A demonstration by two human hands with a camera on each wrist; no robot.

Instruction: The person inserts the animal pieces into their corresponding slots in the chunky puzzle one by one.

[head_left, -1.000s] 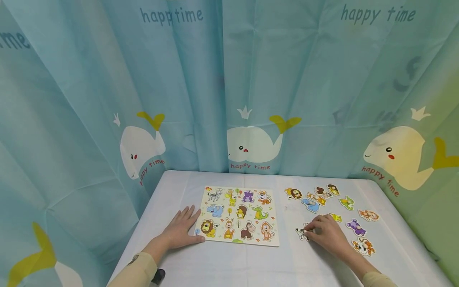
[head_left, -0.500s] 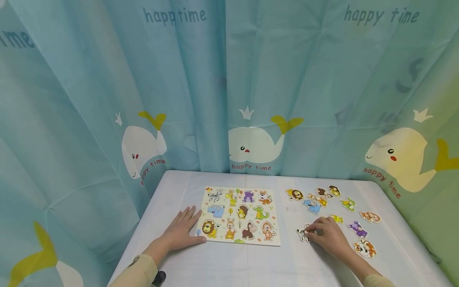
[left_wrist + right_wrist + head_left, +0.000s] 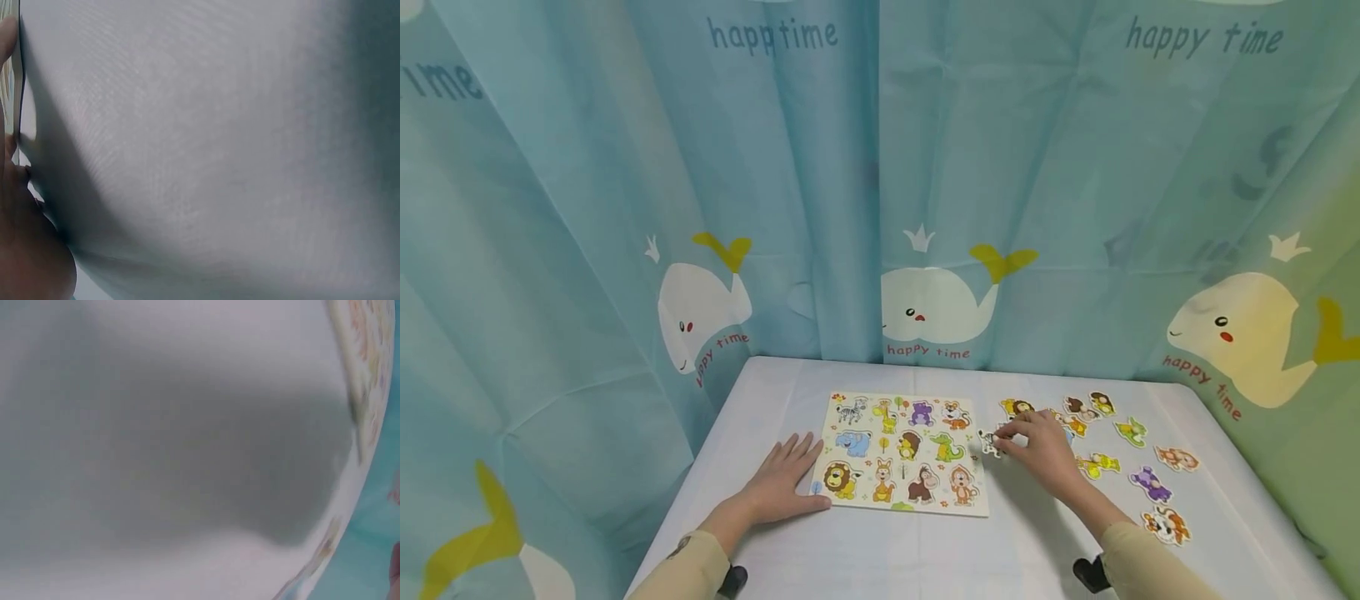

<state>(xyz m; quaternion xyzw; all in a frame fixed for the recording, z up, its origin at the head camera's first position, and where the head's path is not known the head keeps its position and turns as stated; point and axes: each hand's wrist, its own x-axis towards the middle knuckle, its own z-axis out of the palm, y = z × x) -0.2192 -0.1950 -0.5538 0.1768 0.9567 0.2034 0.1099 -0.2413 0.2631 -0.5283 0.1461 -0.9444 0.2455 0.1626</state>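
A cream animal puzzle board (image 3: 865, 464) lies on the white table, with printed animals in rows. My left hand (image 3: 781, 481) rests at its left edge, fingers spread and straight, fingertips touching the rim. In the left wrist view, part of the left hand (image 3: 31, 250) shows beside the edge of the board (image 3: 17, 94). Just right of the board, my right hand (image 3: 1041, 450) pinches a zebra puzzle piece (image 3: 987, 442) between thumb and fingers, which hide part of it. In the right wrist view only a sliver of the right hand (image 3: 395, 575) appears.
Loose puzzle pieces lie to the right: a lion (image 3: 1017, 407), a giraffe (image 3: 1099, 465), a purple hippo (image 3: 1151, 484), a tiger (image 3: 1167, 526), a monkey (image 3: 1177, 457), a crocodile (image 3: 1131, 431) and several others. A blue whale-print curtain (image 3: 820, 167) hangs behind the table.
My right hand has carried the zebra piece from the table leftward and away from me, towards the board's right edge. The giraffe piece has come into fuller view. My left hand stays on the board.
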